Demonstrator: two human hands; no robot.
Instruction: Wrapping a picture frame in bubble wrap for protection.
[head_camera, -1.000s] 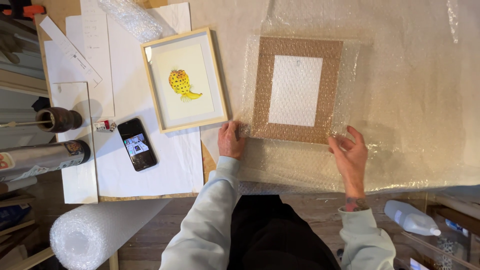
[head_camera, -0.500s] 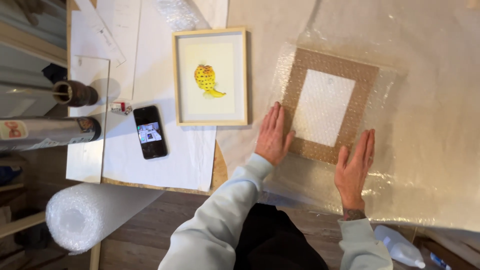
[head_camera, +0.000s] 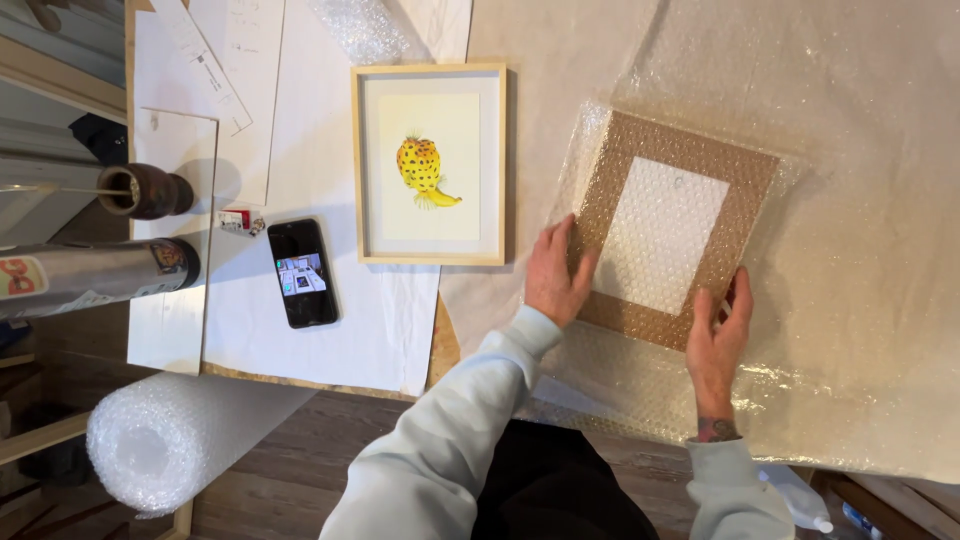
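Left fingers: those of the left hand (head_camera: 556, 275) lie flat and spread, pressing on the near-left corner of the bubble-wrapped frame (head_camera: 665, 230); nothing is gripped.
Right fingers: those of the right hand (head_camera: 718, 340) are stretched out and slightly apart, tips on the frame's near edge, palm on the wrap below it; they clasp nothing.
Wrapped frame: a brown cardboard-coloured border around a pale centre, lying flat and a little askew under a layer of bubble wrap (head_camera: 640, 385), right of middle on the worktop (head_camera: 560, 60).
Bubble wrap: a clear sheet runs under and over the frame, reaching past the near edge of the worktop towards the person.
Sleeves: pale grey; a dark mark shows at the right wrist.
Framed picture (head_camera: 430, 165): light wooden frame, yellow spotted fish on cream, lying flat just left of the wrapped frame, apart from it.
Phone (head_camera: 302, 272): dark, screen lit, on white paper left of the picture.
Further left: a brown spool (head_camera: 145, 192) and a grey tube (head_camera: 90, 278) lying on its side.
Bubble wrap roll (head_camera: 170, 450): below the worktop's near-left edge.
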